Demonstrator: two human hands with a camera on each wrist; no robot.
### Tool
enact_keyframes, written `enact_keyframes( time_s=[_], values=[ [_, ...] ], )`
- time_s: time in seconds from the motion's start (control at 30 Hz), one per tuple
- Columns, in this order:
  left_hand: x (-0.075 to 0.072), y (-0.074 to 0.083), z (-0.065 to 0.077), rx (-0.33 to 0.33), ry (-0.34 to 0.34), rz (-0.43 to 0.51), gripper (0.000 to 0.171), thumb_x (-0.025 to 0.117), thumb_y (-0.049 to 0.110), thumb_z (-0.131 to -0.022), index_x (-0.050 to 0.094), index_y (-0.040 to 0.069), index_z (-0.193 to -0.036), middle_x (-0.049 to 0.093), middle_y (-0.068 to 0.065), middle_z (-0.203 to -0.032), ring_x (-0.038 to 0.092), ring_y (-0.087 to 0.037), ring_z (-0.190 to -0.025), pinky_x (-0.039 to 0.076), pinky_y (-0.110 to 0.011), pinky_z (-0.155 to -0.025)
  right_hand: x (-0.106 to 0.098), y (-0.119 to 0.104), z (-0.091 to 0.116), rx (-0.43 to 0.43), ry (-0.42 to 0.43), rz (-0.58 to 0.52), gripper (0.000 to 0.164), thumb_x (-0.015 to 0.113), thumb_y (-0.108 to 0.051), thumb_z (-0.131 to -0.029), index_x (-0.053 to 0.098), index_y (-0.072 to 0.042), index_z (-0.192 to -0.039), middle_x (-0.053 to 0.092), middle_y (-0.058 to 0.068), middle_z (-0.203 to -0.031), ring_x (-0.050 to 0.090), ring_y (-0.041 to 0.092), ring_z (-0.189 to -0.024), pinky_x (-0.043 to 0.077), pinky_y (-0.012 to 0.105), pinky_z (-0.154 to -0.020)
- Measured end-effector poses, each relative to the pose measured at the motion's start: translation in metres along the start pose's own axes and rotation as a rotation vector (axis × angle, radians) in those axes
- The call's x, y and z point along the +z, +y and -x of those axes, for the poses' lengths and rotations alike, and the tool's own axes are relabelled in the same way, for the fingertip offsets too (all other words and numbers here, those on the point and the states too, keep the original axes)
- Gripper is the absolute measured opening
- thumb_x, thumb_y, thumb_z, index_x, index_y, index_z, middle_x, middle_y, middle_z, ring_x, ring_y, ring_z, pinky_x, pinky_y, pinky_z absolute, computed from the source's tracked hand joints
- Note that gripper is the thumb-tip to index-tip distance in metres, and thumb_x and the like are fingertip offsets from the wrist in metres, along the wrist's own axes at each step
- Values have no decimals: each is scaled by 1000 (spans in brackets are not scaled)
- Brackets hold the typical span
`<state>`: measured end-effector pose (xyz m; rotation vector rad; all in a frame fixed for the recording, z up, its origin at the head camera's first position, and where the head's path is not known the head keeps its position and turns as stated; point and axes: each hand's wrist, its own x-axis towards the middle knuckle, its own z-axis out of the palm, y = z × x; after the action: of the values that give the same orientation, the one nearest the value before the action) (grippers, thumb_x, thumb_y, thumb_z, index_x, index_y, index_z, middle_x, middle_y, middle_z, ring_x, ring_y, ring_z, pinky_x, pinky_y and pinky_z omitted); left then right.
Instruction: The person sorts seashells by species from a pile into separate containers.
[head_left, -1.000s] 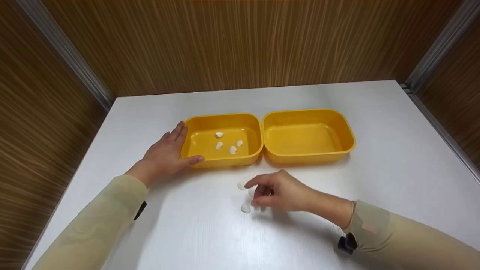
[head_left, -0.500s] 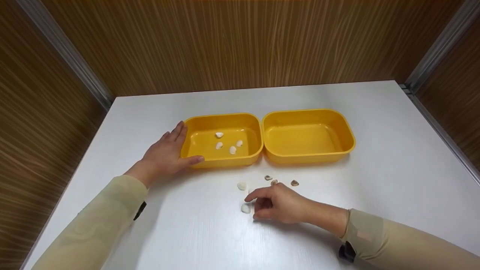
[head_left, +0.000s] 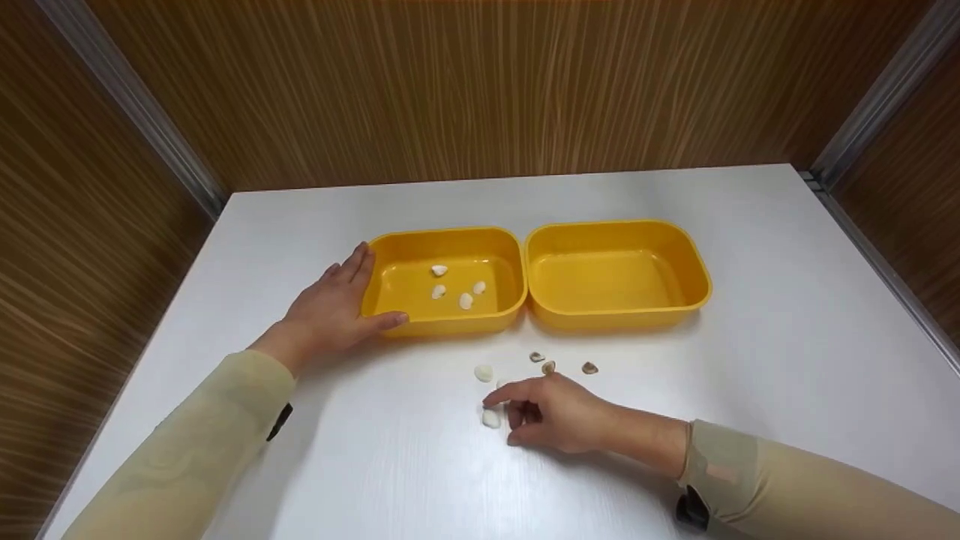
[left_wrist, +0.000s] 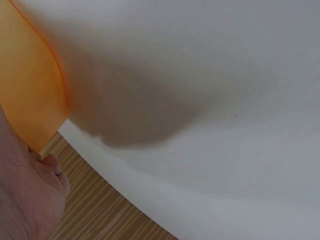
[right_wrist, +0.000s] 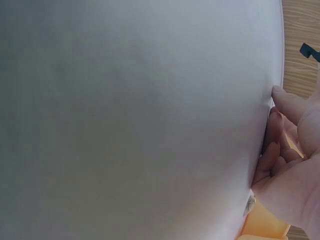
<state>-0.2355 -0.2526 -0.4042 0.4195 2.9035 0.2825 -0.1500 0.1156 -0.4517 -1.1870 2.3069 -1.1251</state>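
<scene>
Pale khaki sleeves (head_left: 191, 439) end short of the bare hands (head_left: 328, 307) (head_left: 574, 416). A faint pinkish mark (head_left: 722, 473) sits on the right sleeve (head_left: 817, 476); small black pieces (head_left: 280, 422) (head_left: 691, 510) show beneath both cuffs (head_left: 259, 367) (head_left: 705, 454).

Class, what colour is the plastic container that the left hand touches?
The plastic container is yellow, clearest in the head view.

You have room over the table (head_left: 390, 472) nearside of your right grip (head_left: 559, 416); beyond it, left box (head_left: 450, 325) and right box (head_left: 619, 318) touch, blocking passage between.
</scene>
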Motion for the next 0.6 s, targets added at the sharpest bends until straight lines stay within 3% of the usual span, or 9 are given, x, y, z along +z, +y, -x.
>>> enact_keyframes(
  time_s=[0.3, 0.6],
  values=[
    [-1, 0, 0, -5, -1, 3, 129, 37, 95, -88, -3, 3, -169, -8, -12, -178, 14, -45, -160, 12, -54, -130, -1, -2, -1, 14, -11, 44, 46, 87, -4, -88, 73, -8, -132, 67, -3, -85, 53, 3, -74, 49, 19, -67],
    [1, 0, 1, 4, -2, 4, 127, 37, 93, -89, -4, 3, -169, -8, -13, -178, 11, -39, -162, 9, -51, -131, 0, -4, -3, 14, -23, 112, 45, 87, -9, -88, 74, -10, -132, 64, -8, -82, 52, 3, -73, 45, 20, -67]
  ],
)
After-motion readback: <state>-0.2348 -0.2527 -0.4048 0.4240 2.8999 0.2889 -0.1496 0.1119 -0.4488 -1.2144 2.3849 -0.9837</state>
